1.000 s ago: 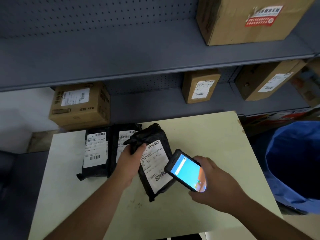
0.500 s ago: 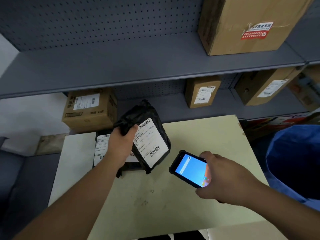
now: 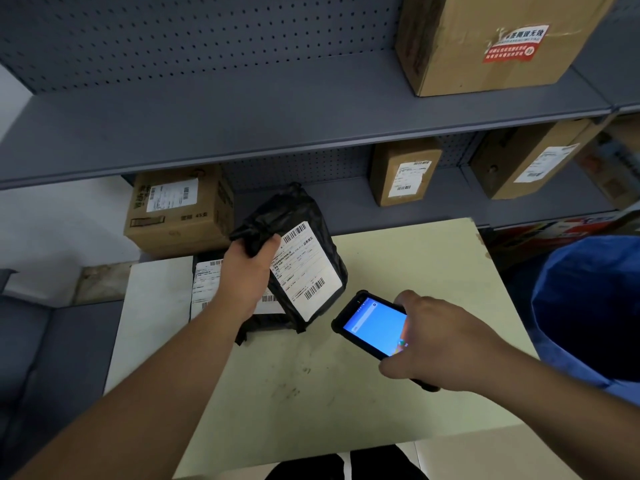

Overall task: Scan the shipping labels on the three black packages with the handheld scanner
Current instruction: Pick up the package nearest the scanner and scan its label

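Note:
My left hand (image 3: 244, 271) grips a black package (image 3: 298, 258) by its top left corner and holds it raised and tilted above the table, its white barcode label facing up. Beneath it lie two more black packages on the pale table (image 3: 398, 271): one shows its label at the left (image 3: 204, 285), the other (image 3: 265, 318) is mostly covered by my hand and the lifted package. My right hand (image 3: 440, 344) holds the handheld scanner (image 3: 372, 323), blue screen up, its top end pointing at the lifted label from just below right.
Grey shelving (image 3: 277, 109) stands behind the table with several cardboard boxes: one (image 3: 176, 209) right behind the packages, others (image 3: 405, 169) on the lower shelf and a large one (image 3: 485, 39) above. A blue bag-lined bin (image 3: 588, 306) is at the right.
My left hand lifted the package off the table and tilted it up; the scanner moved down and right of the label. The camera view shifted left.

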